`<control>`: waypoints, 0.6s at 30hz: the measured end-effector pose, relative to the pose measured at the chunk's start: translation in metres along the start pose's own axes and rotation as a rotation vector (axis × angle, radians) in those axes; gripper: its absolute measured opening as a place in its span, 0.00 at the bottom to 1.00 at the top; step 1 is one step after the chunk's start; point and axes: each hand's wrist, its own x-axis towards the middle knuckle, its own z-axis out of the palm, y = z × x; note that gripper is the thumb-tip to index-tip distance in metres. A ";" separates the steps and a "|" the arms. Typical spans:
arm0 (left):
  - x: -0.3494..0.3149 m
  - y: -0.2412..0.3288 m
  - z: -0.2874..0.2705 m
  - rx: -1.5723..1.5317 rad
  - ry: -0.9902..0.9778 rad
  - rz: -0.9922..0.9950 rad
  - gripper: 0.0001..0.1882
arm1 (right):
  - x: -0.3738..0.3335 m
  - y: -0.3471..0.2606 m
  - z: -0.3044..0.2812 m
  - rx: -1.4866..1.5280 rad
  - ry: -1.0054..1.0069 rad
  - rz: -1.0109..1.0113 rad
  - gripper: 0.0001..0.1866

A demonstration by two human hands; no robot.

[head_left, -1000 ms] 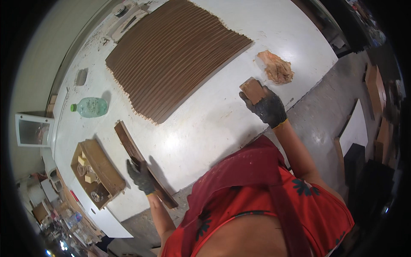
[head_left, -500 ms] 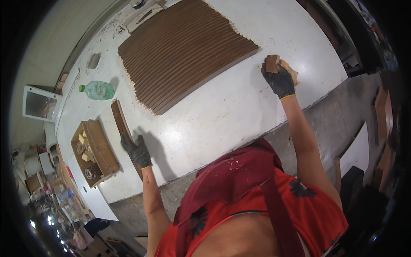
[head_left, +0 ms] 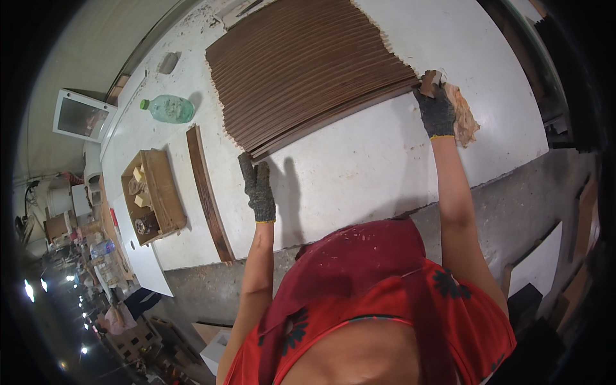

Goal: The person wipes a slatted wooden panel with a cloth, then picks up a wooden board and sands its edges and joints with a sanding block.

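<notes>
Many narrow dark-brown wooden strips [head_left: 308, 70] lie side by side on the white table, their ends uneven. My left hand [head_left: 260, 192], in a dark knit glove, is at the left end of the nearest strip, with fingers stretched and apart. Its fingertips appear to touch that end; a firm grip does not show. My gloved right hand [head_left: 438, 115] is closed on a small brown block [head_left: 431, 83] by the strips' right end. A crumpled tan cloth [head_left: 463, 117] shows beside and partly under that hand. One separate brown strip [head_left: 206, 192] lies to the left of my left hand.
An open wooden box [head_left: 168, 196] with pale blocks and a roll inside stands at the left. Behind it lies a green-capped clear bottle [head_left: 170, 109]. The white table [head_left: 340, 173] ends at its near edge before my apron. Boards [head_left: 536, 263] lean at the lower right.
My left hand has let go of the separate strip, now lying flat, and moved up and right to the nearest strip's end. My right hand, with block and cloth, has come against the strips' right end.
</notes>
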 end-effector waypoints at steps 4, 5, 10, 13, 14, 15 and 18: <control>-0.021 -0.007 -0.019 -0.147 0.029 -0.135 0.32 | -0.028 -0.004 0.003 -0.616 -0.003 -0.194 0.28; -0.026 -0.011 -0.022 -0.116 0.071 -0.102 0.33 | -0.039 -0.006 0.008 -1.164 0.085 -0.306 0.30; -0.063 -0.015 -0.056 0.058 -0.065 -0.192 0.33 | -0.103 -0.045 0.081 -0.387 0.058 -0.300 0.26; -0.067 0.007 -0.066 0.457 -0.249 0.004 0.31 | -0.141 -0.068 0.144 -0.034 -0.087 -0.191 0.23; -0.065 0.019 -0.066 0.554 -0.300 0.154 0.31 | -0.152 -0.072 0.164 -0.031 -0.177 -0.189 0.23; -0.062 0.035 -0.064 0.682 -0.363 0.255 0.31 | -0.162 -0.073 0.182 0.088 -0.164 -0.103 0.22; -0.051 0.095 -0.050 0.589 -0.494 0.432 0.44 | -0.181 -0.059 0.229 0.177 -0.227 0.071 0.27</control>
